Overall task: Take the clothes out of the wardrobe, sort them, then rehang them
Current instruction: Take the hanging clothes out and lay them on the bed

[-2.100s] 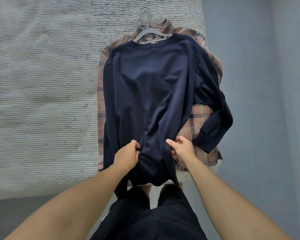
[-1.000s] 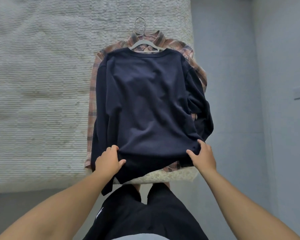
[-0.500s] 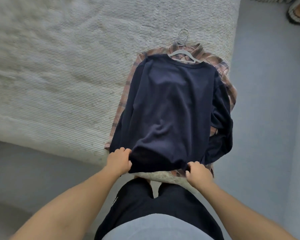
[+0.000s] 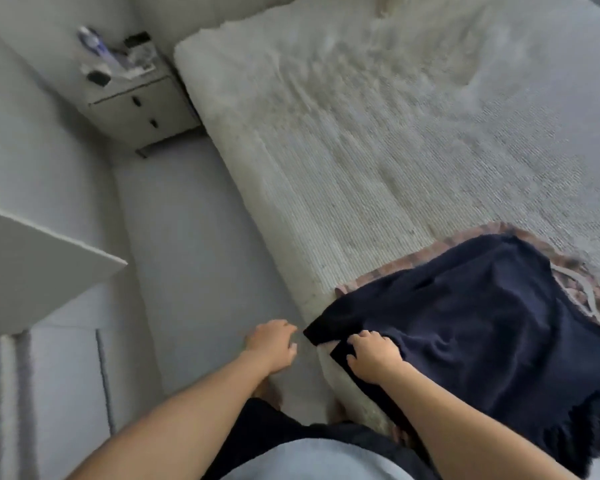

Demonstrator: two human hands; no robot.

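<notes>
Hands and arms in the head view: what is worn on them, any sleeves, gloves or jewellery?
Both forearms are bare up to the frame edge, with no sleeves showing. The left hand and the right hand wear no gloves, and no watch, ring or bracelet is visible, though the picture is blurred.

Right hand (image 4: 373,358) rests on navy sweater (image 4: 482,306) over bed (image 4: 361,133) edge.

From my feed, both forearms are bare, no sleeves showing, no watch or rings that I can make out on the left hand (image 4: 272,344) or right hand (image 4: 373,358). Lower down there's a light grey top (image 4: 312,462) bulging at the bottom edge, plus black shorts or trousers (image 4: 257,431) underneath. It's all pretty blurry tbh.
</notes>
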